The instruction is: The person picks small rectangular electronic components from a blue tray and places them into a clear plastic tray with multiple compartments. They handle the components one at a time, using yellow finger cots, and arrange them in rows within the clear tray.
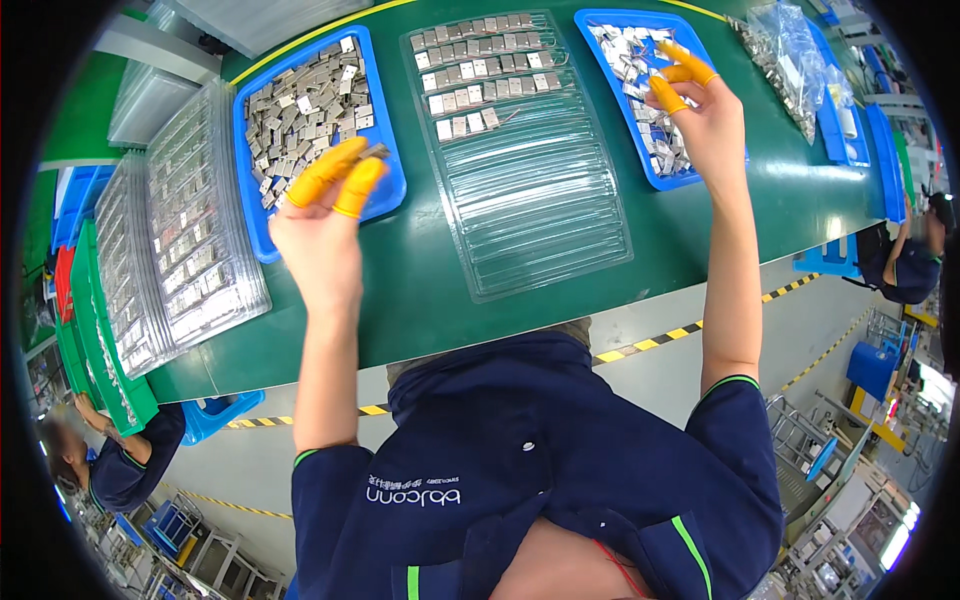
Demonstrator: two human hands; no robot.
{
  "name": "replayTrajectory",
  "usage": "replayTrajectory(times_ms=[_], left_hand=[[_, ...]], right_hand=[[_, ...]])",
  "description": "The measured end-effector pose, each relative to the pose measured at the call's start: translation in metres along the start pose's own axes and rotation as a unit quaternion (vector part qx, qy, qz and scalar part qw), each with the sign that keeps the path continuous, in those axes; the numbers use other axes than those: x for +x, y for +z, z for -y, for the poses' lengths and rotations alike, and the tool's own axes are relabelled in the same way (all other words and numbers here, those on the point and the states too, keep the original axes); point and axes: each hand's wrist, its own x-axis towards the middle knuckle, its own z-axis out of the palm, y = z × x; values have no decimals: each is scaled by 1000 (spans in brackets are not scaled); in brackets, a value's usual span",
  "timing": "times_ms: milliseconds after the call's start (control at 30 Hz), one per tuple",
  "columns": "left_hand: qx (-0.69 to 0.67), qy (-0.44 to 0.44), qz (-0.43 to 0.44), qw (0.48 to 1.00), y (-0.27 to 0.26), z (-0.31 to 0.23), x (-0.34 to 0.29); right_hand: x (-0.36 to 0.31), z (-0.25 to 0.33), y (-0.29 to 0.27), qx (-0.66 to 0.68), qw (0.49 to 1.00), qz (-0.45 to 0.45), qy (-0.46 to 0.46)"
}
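My left hand (322, 205), with orange finger cots on its fingertips, pinches a small grey metal piece (376, 152) over the left blue tray (392, 190), which is heaped with similar metal pieces. My right hand (700, 110), also in orange cots, hovers with spread fingers over the right blue tray (612, 90) of metal pieces; nothing shows between its fingers. Between the two trays lies a clear ribbed plastic tray (540, 200). Its far rows hold metal pieces lined up side by side, and its near rows are bare.
Stacks of clear trays filled with parts (180, 230) lie at the left of the green table (420, 290). A clear bag of metal parts (790, 60) sits far right, beside blue bins (885, 160). Green crates (100, 350) stand at the left. Other people work at lower left (120, 460) and right (915, 260).
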Motion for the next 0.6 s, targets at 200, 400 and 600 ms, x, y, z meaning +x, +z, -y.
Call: replayTrajectory(times_ms=[200,400,600], left_hand=[[-98,-97,11,990,43,2,-33],[-109,-126,21,986,49,11,-36],[-82,-101,25,991,47,18,-41]], right_hand=[[-35,58,51,189,970,118,94],[-51,71,79,305,923,172,158],[-55,65,75,285,923,208,153]])
